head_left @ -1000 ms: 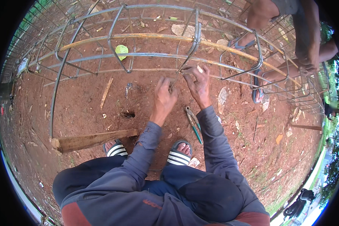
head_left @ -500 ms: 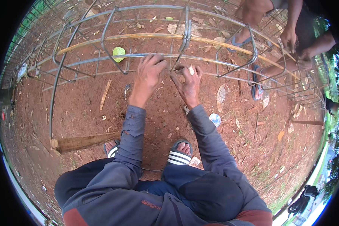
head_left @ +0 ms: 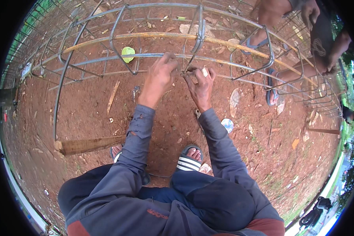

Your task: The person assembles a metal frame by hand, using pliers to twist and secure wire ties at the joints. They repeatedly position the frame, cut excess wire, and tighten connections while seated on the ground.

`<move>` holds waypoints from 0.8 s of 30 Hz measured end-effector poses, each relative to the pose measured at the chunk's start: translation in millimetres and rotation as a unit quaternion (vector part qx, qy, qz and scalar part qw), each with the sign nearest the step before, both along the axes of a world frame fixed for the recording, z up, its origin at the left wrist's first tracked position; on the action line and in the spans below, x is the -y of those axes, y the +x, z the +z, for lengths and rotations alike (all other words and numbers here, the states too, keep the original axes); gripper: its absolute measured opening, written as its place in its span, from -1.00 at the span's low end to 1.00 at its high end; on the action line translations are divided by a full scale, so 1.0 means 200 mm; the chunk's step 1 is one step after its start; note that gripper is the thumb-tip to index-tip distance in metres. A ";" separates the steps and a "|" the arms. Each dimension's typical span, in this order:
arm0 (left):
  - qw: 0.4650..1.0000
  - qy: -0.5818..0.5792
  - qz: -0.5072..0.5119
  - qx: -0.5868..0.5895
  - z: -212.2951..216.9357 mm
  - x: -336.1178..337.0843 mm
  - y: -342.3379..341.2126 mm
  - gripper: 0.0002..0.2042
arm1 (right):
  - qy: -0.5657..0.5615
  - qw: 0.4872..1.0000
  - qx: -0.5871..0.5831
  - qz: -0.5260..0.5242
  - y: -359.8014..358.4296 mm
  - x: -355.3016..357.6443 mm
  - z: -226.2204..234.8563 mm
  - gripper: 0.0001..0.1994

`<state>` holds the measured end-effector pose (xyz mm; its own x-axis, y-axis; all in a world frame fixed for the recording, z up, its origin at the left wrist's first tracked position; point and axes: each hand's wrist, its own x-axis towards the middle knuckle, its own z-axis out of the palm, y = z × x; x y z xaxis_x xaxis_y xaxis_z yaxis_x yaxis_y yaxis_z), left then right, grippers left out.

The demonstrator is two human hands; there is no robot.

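A cage of steel reinforcing bars (head_left: 145,35) stretches across in front of me, with bent stirrups (head_left: 201,33) around its long bars. My left hand (head_left: 158,82) is closed on the lower long rebar (head_left: 118,58), fingers bent over it. Close by on the right, my right hand (head_left: 201,88) has its thumb and fingers pinched together at the lower end of the middle stirrup. What they pinch is too small to make out. A pale wrap (head_left: 204,72) circles one finger of that hand. The hands are a short gap apart.
Another person's hand (head_left: 310,13) and sandalled foot (head_left: 272,92) are at the cage's right. A wooden plank (head_left: 90,145) lies at left on red soil (head_left: 165,129), near my left foot. A green leaf (head_left: 128,54) lies beneath the bars; a round blue-white piece (head_left: 227,125) lies by my right forearm.
The other person's hands have moved apart, one rising away from the bars. My hands stay at the same spot on the cage, with little finger movement. The view has shifted slightly.
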<state>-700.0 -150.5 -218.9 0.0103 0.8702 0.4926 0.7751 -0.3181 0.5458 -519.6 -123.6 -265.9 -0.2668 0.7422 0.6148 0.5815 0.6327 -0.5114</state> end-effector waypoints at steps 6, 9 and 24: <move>0.993 0.079 0.070 0.046 -0.12 0.08 0.03 -0.73 | -0.011 1.000 -0.003 0.007 0.00 -0.01 0.01 -0.77; 0.987 0.122 0.077 -0.067 -0.16 0.11 0.03 -0.70 | -0.026 1.000 -0.007 0.000 0.00 0.00 0.02 -0.77; 0.998 0.011 0.042 0.045 -0.14 0.05 0.04 -0.74 | -0.020 1.000 0.006 -0.008 0.00 -0.01 -0.01 -0.69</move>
